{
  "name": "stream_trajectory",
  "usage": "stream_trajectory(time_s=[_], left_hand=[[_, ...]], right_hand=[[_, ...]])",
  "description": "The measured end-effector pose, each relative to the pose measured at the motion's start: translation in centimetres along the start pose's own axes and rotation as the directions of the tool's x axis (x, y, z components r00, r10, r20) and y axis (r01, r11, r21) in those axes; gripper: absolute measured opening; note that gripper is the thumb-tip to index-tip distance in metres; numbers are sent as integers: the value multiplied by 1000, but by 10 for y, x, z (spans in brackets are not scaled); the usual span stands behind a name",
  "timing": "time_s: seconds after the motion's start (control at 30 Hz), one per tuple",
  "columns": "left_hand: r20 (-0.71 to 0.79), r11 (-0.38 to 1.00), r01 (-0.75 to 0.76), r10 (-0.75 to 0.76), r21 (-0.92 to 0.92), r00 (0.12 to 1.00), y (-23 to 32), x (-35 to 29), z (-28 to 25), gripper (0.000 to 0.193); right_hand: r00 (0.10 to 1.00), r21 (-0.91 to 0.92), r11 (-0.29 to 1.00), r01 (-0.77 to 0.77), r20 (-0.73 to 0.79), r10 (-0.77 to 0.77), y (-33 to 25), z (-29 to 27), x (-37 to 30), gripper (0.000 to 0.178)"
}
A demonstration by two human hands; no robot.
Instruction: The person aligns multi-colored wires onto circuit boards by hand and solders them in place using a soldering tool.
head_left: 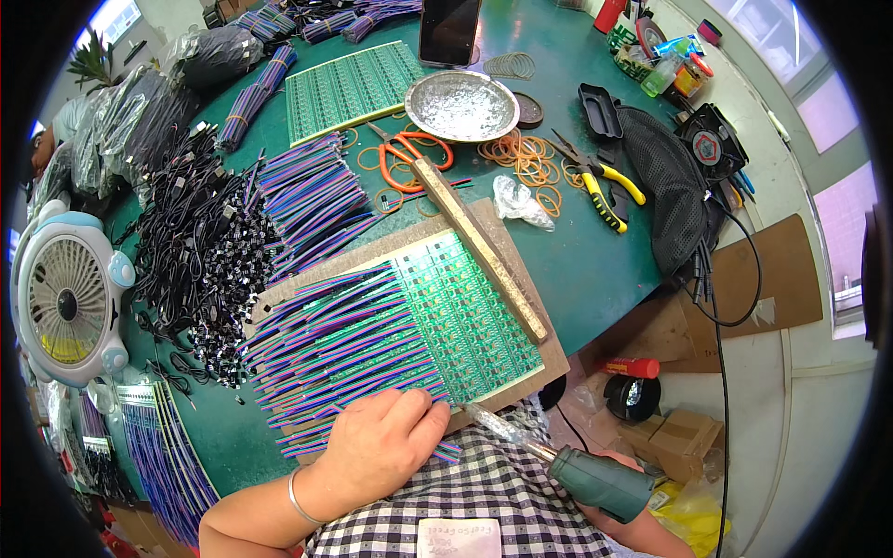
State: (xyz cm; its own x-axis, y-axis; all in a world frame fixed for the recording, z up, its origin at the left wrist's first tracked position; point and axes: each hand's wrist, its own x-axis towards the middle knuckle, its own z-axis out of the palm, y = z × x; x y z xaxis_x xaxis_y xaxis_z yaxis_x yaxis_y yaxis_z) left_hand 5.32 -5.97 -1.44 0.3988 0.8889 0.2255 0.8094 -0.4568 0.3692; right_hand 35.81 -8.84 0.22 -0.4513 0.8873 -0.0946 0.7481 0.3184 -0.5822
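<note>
Head view: a green board with rows of tiny parts [476, 321] lies just ahead of the two hands. Many thin striped wires [335, 325] cover its left part, and its right part is bare green. The left hand [386, 435] rests on the wires at the near edge, palm down with its fingers curled in. A few wire ends poke out from under it, but I cannot tell if the fingers pinch one. A shiny ring [299, 498] goes around that wrist. The right hand [595, 518] is mostly hidden behind a green tool [605, 484] and is closed around it. The tool's thin tip points at the board's near edge, just beside the left hand's fingertips. I cannot tell if it touches.

Under the green board is a brown board [507, 246], and a long bar [479, 251] lies across it, ahead of the right hand. Farther ahead of both hands are orange scissors [389, 149], a round metal dish [511, 112], rubber bands [523, 163] and yellow and black pliers [609, 195]. Ahead and to the left of the left hand sits a big pile of black cords [177, 219]. A white and blue fan [67, 302] stands farther left. Below the hands is a checked cloth [465, 502].
</note>
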Motion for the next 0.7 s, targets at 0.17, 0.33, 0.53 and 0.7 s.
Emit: stream_trajectory(time_s=[0.17, 0.33, 0.53, 0.7], left_hand=[[-3, 1000, 5, -5, -6, 1000, -1, -1, 1, 22], [-1, 1000, 9, -9, -12, 1000, -1, -1, 1, 22], [11, 1000, 9, -9, -5, 1000, 0, -1, 0, 23], [31, 1000, 1, -2, 26, 1000, 1, -1, -1, 22]], right_hand=[[999, 349, 936, -45, 28, 37, 4, 2, 7, 38], [999, 255, 966, 43, 14, -48, 9, 1, 5, 36], [993, 107, 987, 119, 9, -120, 4, 0, 8, 36], [998, 227, 973, -42, 47, 32, 2, 0, 2, 35]])
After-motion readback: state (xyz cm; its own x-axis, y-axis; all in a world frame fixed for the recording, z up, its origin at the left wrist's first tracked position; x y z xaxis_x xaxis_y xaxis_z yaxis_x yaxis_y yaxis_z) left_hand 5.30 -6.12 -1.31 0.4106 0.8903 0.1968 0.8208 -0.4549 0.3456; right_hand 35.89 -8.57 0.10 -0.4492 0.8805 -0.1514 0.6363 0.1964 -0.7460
